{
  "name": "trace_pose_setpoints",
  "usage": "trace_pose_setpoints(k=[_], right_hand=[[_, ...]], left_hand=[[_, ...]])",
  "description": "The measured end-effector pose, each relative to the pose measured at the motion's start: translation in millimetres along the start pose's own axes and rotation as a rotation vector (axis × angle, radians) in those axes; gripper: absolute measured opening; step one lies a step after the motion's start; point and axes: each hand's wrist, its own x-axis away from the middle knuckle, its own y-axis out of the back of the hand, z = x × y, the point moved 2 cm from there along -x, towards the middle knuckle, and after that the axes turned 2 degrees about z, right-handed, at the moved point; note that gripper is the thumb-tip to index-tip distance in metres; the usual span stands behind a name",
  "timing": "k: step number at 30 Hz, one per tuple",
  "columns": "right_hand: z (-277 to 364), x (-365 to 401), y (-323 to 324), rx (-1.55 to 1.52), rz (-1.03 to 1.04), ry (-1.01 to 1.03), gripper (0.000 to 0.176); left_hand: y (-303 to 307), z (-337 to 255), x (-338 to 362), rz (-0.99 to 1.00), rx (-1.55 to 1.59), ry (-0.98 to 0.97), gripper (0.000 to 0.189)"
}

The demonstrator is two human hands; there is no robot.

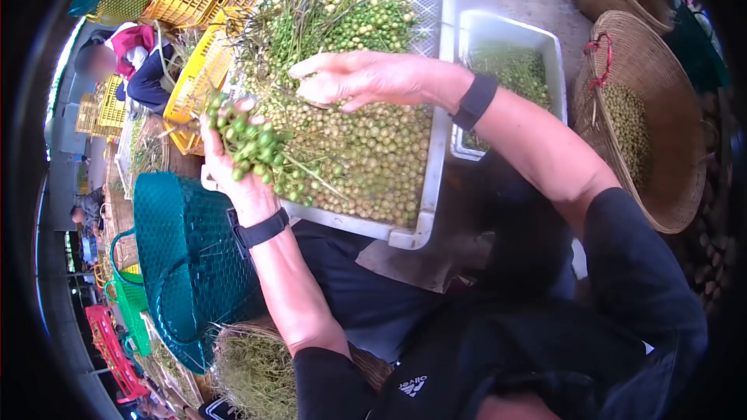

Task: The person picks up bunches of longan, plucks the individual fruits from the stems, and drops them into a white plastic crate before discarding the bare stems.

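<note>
- From where I stand, the left hand (224, 171) is cupped around a green fruit bunch (255, 144), above the near left part of the white tray (426, 222). The fruits bulge past the fingers, so a slack grip could let some roll off.
- That hand is close to the tray's left edge, with the teal basket (194, 257) standing just to the near side. Anything slipping outward could land in there, or down on the floor, instead of in the tray.
- The right hand (350, 82) hangs over the middle of the tray, its fingers loosely bent. I can't tell whether it has anything pinched between them. If it were to tug hard at a stem, the bunch could jerk and scatter fruit.
- Thin stalks (315, 171) trail from the bunch to the right, over the loose fruits (381, 148). Broken bits of stem could drop among those and be awkward to pick out.
- At the far end, a tangled heap of stemmed fruit (327, 23) lies right against the loose ones. A sleeve or wristband (475, 101) catching a stalk there could drag the heap nearer and mix the two.
- The loose fruits lie thick towards the near rim; a knock to the tray might send a few over it.
</note>
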Motion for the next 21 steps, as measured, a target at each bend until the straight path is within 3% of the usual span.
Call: trace_pose_setpoints(k=[3,4,5,7,10,13,16,21], right_hand=[[-6,-11,-20,0.187,0.06,0.152,0.084],[9,-2,-32,0.133,0.093,0.149,0.093],[-1,0,-35,0.503,-0.27,0.187,0.093],[-4,6,-28,0.164,-0.26,0.266,0.08],[2,39,-7,-0.053,-0.176,0.184,0.042],[17,78,18,-0.04,-0.261,0.186,0.037],[27,113,54,0.046,-0.452,0.252,0.029],[7,187,120,-0.02,-0.762,0.206,0.029]], left_hand=[[-60,7,1,-0.254,-0.187,-0.019,0.032],[-68,12,-1,-0.25,-0.125,0.04,0.032],[-78,16,-3,-0.258,-0.182,0.001,0.03],[-101,18,-6,-0.22,-0.23,0.002,0.03],[-129,23,-13,-0.005,-0.232,0.146,0.035],[-165,30,-16,0.235,-0.282,0.109,0.038],[-200,39,-17,0.306,-0.442,0.097,0.04],[-195,61,-23,0.398,-0.299,0.222,0.043]])
